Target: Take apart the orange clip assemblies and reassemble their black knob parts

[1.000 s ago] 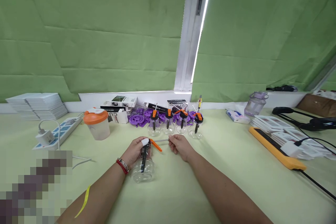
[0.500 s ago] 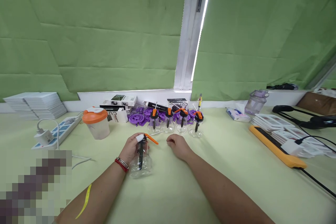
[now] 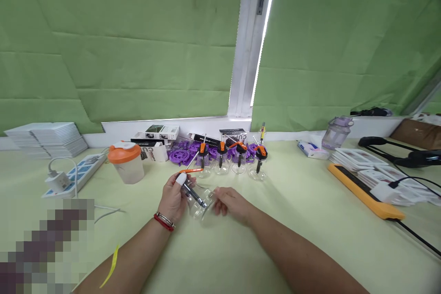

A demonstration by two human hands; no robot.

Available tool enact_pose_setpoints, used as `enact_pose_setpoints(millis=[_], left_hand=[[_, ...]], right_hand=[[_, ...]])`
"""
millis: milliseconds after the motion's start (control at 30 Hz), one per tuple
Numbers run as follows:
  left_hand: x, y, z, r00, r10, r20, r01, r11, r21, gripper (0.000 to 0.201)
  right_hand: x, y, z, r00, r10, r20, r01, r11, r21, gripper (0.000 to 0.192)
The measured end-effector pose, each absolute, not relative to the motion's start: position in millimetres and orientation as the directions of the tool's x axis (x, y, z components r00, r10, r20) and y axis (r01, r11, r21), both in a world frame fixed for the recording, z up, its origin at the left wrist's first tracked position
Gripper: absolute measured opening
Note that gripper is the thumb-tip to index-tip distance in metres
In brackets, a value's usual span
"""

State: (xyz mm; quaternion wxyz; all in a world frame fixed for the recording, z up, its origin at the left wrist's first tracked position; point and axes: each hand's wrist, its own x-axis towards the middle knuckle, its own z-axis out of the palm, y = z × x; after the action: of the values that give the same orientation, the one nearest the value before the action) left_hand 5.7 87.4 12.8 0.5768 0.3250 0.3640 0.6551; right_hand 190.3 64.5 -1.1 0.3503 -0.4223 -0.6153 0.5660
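Tilted bottle [image 3: 199, 197] between hands (table edge far)

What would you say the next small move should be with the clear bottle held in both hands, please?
Probably tip the clear bottle upright and stand it by the row of four finished bottles. It lies tilted between the left hand and right hand, its orange lever already fitted.

Five clear pump bottles: one held [image 3: 200, 200], four in a row at twelve o'clock [image 3: 229, 161]. One orange-lidded cup [image 3: 126, 162]. Two power strips [image 3: 74, 172] [image 3: 365, 191].
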Motion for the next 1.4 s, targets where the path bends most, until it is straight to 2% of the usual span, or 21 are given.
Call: enact_pose_setpoints(millis=[100,133,200,300,367,533,600,667,733,800,833,900,967,1000,1100,1133,1167,1267,1300,1333,1400], left_hand=[[15,77,16,-0.091,0.993,0.068,-0.499,-0.105,0.860,0.037],[16,74,17,-0.072,0.993,0.089,-0.469,-0.113,0.876,0.038],[16,68,16,-0.051,0.989,0.140,-0.370,-0.149,0.917,0.037],[12,62,11,0.014,0.973,0.231,-0.126,-0.228,0.965,0.026],[10,60,8,0.089,0.957,0.276,0.016,-0.278,0.960,0.028],[9,63,9,0.138,0.928,0.346,0.124,-0.363,0.924,0.030],[9,66,10,0.095,0.950,0.297,0.116,-0.306,0.945,0.033],[10,69,11,0.040,0.981,0.191,0.085,-0.193,0.977,0.037],[12,71,10,-0.002,0.994,0.106,0.044,-0.106,0.993,0.040],[13,72,8,-0.023,0.996,0.088,0.021,-0.087,0.996,0.040],[13,73,7,-0.032,0.995,0.094,0.018,-0.094,0.995,0.040],[14,73,6,-0.042,0.993,0.107,0.019,-0.107,0.994,0.039],[14,73,6,-0.053,0.993,0.106,0.016,-0.105,0.994,0.039],[14,74,6,-0.062,0.994,0.094,0.008,-0.093,0.996,0.040],[13,75,7,-0.084,0.995,0.044,-0.008,-0.044,0.999,0.042],[12,76,7,-0.084,0.995,0.044,-0.005,-0.044,0.999,0.042],[12,76,6,-0.077,0.995,0.059,0.002,-0.059,0.998,0.042],[11,78,3,-0.047,0.988,0.147,0.017,-0.146,0.989,0.039],[10,78,3,-0.043,0.986,0.160,0.019,-0.160,0.987,0.039],[10,79,2,-0.044,0.986,0.158,0.018,-0.157,0.987,0.039],[10,79,3,-0.060,0.991,0.119,0.023,-0.118,0.993,0.041]], right_hand=[[188,51,11,-0.564,0.803,-0.192,-0.145,-0.325,-0.934,0.058],[189,48,15,-0.580,0.787,-0.211,-0.181,-0.377,-0.908,0.058],[195,46,18,-0.552,0.804,-0.221,-0.202,-0.385,-0.900,0.054],[209,47,14,-0.446,0.879,-0.171,-0.172,-0.271,-0.947,0.046],[217,47,6,-0.393,0.911,-0.123,-0.134,-0.189,-0.973,0.044],[226,46,-1,-0.350,0.933,0.082,0.027,0.097,-0.995,0.053],[227,44,6,-0.377,0.900,0.219,0.183,0.304,-0.935,0.065],[229,42,15,-0.433,0.821,0.372,0.331,0.528,-0.782,0.073],[230,40,22,-0.475,0.747,0.465,0.390,0.652,-0.650,0.076],[230,39,23,-0.451,0.775,0.443,0.393,0.618,-0.681,0.083],[230,39,22,-0.423,0.822,0.380,0.380,0.543,-0.749,0.085],[229,40,19,-0.378,0.909,0.176,0.327,0.309,-0.893,0.077],[229,40,17,-0.379,0.925,0.027,0.295,0.149,-0.944,0.069],[229,40,17,-0.385,0.922,0.027,0.305,0.155,-0.940,0.070],[229,40,19,-0.376,0.906,0.195,0.329,0.328,-0.885,0.085],[229,40,19,-0.366,0.904,0.220,0.309,0.341,-0.888,0.086],[229,41,18,-0.353,0.914,0.198,0.276,0.304,-0.912,0.081],[229,45,12,-0.358,0.933,-0.021,0.197,0.054,-0.979,0.062],[229,46,11,-0.368,0.928,-0.048,0.202,0.029,-0.979,0.060],[230,46,12,-0.377,0.926,-0.024,0.224,0.066,-0.972,0.061],[231,46,14,-0.402,0.902,0.156,0.297,0.290,-0.910,0.066]])
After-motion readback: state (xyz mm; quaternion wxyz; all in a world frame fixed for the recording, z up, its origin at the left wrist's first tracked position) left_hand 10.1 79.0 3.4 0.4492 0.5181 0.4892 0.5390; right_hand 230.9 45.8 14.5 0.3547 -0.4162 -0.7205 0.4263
